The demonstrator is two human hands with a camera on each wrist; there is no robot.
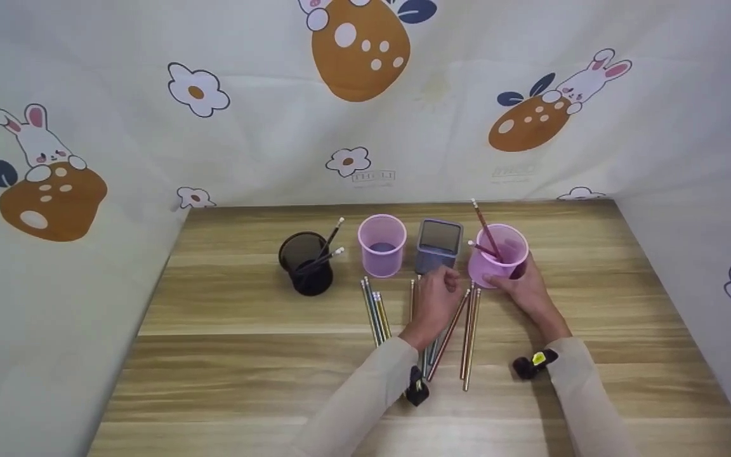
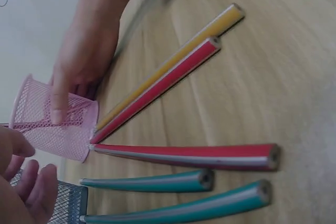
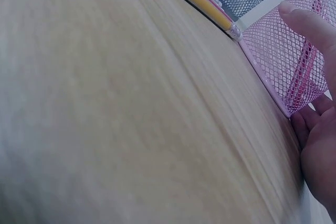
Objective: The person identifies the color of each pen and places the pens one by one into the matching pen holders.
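At the right of the row, a pink mesh pencil cup (image 1: 486, 271) holds a couple of red pencils (image 1: 486, 230), eraser ends up. My right hand (image 1: 530, 293) grips this cup from its right side, thumb on the front; the right wrist view shows the thumb (image 3: 310, 23) over the mesh. My left hand (image 1: 435, 301) hovers over loose pencils in front of the grey square mesh cup (image 1: 436, 261), fingers loosely curled and holding nothing. In the left wrist view, red pencils (image 2: 220, 157), teal pencils (image 2: 210, 203) and a yellow pencil (image 2: 173, 69) lie beneath it.
Another pink mesh cup (image 1: 382, 261) stands left of the grey one. Farther left, a black mesh cup (image 1: 312, 279) holds black pencils (image 1: 330, 240). Blue and yellow pencils (image 1: 375, 311) lie left of my left hand. A patterned cloth (image 1: 264, 152) hangs behind the wooden table (image 1: 226, 381).
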